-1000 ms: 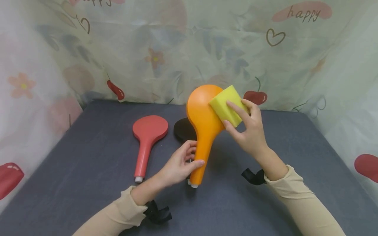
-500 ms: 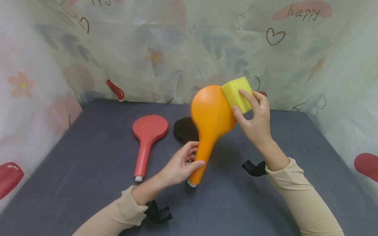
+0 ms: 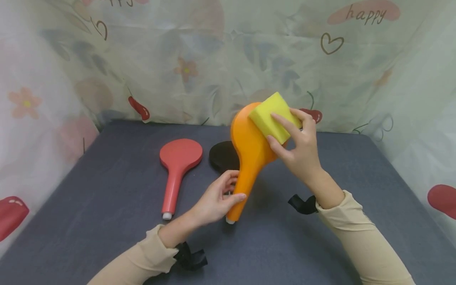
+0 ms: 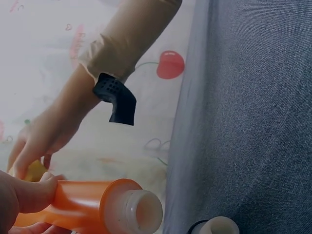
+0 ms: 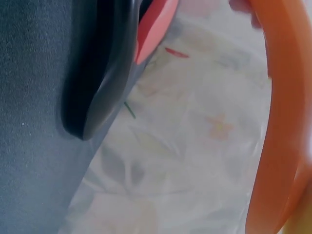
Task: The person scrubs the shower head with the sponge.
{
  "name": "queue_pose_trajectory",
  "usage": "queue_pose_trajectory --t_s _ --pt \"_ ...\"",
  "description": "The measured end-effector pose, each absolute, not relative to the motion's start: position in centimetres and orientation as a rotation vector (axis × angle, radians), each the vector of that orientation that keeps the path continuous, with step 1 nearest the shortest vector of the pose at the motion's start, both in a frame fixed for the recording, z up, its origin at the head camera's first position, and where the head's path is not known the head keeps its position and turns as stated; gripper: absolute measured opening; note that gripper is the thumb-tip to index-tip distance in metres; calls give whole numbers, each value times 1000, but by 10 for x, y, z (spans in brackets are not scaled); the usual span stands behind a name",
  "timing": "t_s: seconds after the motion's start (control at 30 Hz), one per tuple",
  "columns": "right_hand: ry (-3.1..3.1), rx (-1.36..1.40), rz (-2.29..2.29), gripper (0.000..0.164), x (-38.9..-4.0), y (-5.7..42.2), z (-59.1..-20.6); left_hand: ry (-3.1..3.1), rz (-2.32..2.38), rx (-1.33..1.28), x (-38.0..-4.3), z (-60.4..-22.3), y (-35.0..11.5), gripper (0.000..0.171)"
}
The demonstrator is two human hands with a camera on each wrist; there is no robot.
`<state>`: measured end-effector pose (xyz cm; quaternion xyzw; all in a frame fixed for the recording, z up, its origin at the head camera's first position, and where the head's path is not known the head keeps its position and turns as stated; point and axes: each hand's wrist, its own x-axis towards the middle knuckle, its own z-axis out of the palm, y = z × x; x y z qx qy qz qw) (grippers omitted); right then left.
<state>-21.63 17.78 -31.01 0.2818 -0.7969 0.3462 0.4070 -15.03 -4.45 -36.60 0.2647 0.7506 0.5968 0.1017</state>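
Note:
In the head view my left hand (image 3: pixel 217 200) grips the handle of an orange shower head (image 3: pixel 246 158), raised at a tilt above the table. My right hand (image 3: pixel 301 154) holds a yellow sponge (image 3: pixel 272 118) between thumb and fingers, laid on the right part of the round head. The left wrist view shows the white hollow end piece (image 4: pixel 144 212) of the handle, past the left thumb (image 4: pixel 36 192). On the right wrist view's right side, the curved orange edge (image 5: pixel 285 102) shows, with a bit of sponge (image 5: pixel 300 217) at the lower corner.
A red shower head (image 3: pixel 181 152) lies on the dark cloth-covered table (image 3: pixel 117 206) to the left. Behind the orange one lies a black one (image 3: pixel 222 156), partly hidden. Patterned curtains (image 3: pixel 149 59) stand at the back and sides. A black strap (image 3: pixel 303 204) hangs at the right wrist.
The right hand slid the sponge right and up to the head's edge, then back left over its face. The orange shower head shifted slightly right at first. The left hand stays put.

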Motion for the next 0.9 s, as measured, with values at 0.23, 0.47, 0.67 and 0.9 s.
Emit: queue_pose_trajectory --t_s 0.23,0.47,0.67,0.9 --pt "-2057 542 924 42 -220 178 -305 2236 1719 790 -147 -366 -43 49" --pt "-1970 840 715 44 -208 161 -308 2258 1705 796 -146 -366 -43 49" --pt "-2017 756 743 40 -210 166 -303 2268 1699 787 -146 -365 -43 49" --pt "-2038 700 782 40 -212 166 -305 2265 1696 792 -147 -367 -42 49"
